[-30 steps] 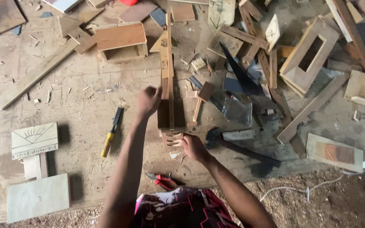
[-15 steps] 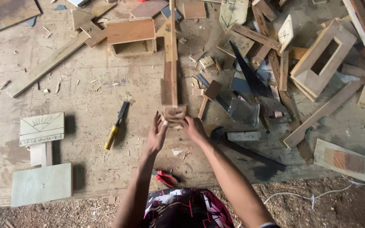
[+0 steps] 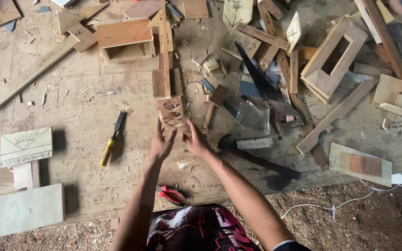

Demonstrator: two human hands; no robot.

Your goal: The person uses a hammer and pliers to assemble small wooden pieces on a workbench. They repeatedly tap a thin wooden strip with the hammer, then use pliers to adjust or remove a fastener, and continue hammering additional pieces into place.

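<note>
Carved wooden strip [image 3: 170, 110] with three oval cutouts lies at board centre, chisel [image 3: 113, 139] at its 8 o'clock. Left hand [image 3: 161, 144] and right hand [image 3: 195, 140] both released, fingers spread, just below its 6 o'clock end; contact unclear. Hammer [image 3: 257, 158] at 4 o'clock.

Soft daylight is falling evenly over the desk [image 3: 84, 102], bright but without harsh glare. Shadows are lying to the right of things: a dark one is sitting beside the pale boards [image 3: 26, 186] far left of the grip, a slim one beside the yellow-handled chisel [image 3: 112, 139]. The left hand [image 3: 161, 144] and right hand [image 3: 196, 139] are showing slight motion blur. The top right corner is darkening, and edges are bending a little.
</note>
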